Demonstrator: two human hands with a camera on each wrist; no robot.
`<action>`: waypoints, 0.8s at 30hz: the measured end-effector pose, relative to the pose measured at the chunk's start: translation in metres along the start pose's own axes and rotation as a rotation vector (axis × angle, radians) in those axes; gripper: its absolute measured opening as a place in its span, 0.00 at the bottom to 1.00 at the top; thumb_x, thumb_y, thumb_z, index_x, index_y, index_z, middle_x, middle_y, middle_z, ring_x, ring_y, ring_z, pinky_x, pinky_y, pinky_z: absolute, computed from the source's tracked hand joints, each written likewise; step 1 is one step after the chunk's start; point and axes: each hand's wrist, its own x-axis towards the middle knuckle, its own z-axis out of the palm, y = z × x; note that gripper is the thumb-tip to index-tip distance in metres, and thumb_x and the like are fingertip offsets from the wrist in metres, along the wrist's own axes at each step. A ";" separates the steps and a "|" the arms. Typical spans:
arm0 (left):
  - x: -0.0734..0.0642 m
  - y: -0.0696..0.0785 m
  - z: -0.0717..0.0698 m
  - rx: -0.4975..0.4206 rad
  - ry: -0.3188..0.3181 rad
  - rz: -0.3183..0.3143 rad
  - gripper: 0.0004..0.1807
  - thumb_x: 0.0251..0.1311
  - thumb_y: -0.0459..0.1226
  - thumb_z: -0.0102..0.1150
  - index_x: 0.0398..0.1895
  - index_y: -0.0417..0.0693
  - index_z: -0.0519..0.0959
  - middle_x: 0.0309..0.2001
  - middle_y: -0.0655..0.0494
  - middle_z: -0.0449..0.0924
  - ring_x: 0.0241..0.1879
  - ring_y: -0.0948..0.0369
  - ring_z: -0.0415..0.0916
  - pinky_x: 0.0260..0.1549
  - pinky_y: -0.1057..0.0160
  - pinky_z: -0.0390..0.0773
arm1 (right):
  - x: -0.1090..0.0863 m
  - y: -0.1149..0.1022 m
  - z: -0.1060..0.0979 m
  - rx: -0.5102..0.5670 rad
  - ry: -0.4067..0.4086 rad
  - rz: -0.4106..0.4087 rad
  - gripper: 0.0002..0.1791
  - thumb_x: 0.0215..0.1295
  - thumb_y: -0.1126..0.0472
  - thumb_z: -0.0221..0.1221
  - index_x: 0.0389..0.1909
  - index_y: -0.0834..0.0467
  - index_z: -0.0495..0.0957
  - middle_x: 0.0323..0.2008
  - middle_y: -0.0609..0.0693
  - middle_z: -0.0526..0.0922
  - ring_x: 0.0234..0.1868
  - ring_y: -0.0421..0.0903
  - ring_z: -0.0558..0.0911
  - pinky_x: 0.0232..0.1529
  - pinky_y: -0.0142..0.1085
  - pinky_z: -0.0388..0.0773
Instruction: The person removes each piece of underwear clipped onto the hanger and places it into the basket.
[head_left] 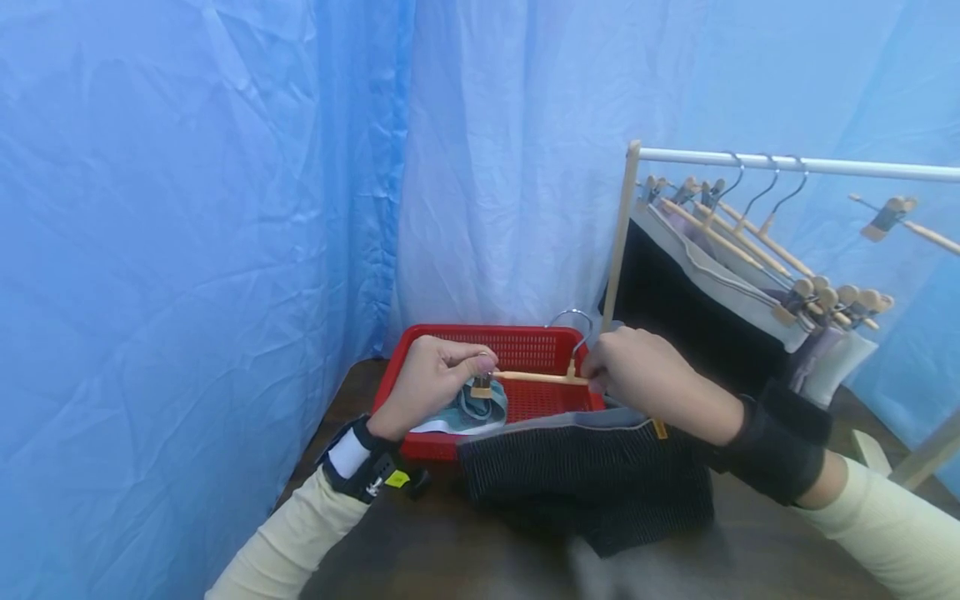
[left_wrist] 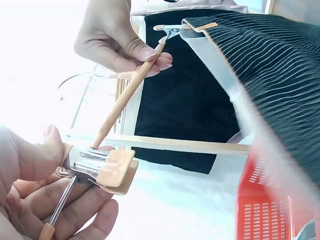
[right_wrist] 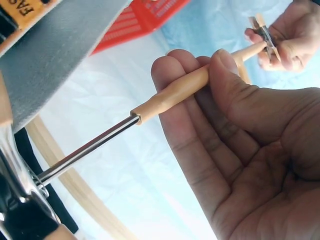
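Note:
A wooden clip hanger (head_left: 536, 378) with a metal hook is stretched between both hands, above the red basket. My left hand (head_left: 438, 379) pinches the hanger's left clip (left_wrist: 117, 170) between thumb and fingers; no cloth shows between its wooden pads. My right hand (right_wrist: 250, 150) grips the wooden bar near its other end, thumb over the fingers. Black ribbed trousers or a skirt (head_left: 577, 467) with a grey lining and an orange tag (left_wrist: 207, 26) hang in front of the basket. The waistband's corner meets the right clip (right_wrist: 22, 190), while its left end hangs loose.
The red basket (head_left: 390, 387) holds a teal folded cloth (head_left: 483, 408). On the right stands a rack with a white rail (head_left: 847, 167), bearing several hangers with clipped garments, one a black piece (head_left: 675, 283). Blue drapes (head_left: 225, 208) enclose the dark table (head_left: 420, 542).

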 end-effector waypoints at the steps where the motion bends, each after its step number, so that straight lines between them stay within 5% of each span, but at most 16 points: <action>1: 0.000 0.000 0.000 0.006 -0.002 -0.003 0.12 0.64 0.38 0.68 0.49 0.46 0.88 0.40 0.52 0.91 0.37 0.61 0.86 0.30 0.67 0.78 | 0.000 0.000 0.000 -0.005 0.004 -0.007 0.04 0.55 0.64 0.74 0.31 0.56 0.89 0.32 0.47 0.91 0.27 0.38 0.83 0.30 0.31 0.79; 12: 0.002 -0.001 -0.005 0.002 -0.073 0.015 0.10 0.65 0.37 0.68 0.47 0.46 0.89 0.42 0.51 0.91 0.42 0.61 0.89 0.44 0.60 0.85 | 0.002 -0.002 -0.001 0.012 -0.020 -0.039 0.05 0.54 0.69 0.71 0.30 0.56 0.89 0.30 0.48 0.90 0.25 0.36 0.83 0.29 0.30 0.82; 24: 0.011 -0.015 -0.016 -0.020 -0.185 -0.066 0.15 0.66 0.38 0.66 0.53 0.42 0.86 0.47 0.50 0.90 0.46 0.57 0.88 0.53 0.54 0.84 | 0.011 -0.008 -0.010 0.003 -0.154 -0.051 0.09 0.54 0.67 0.72 0.36 0.56 0.88 0.33 0.46 0.90 0.30 0.37 0.85 0.32 0.31 0.82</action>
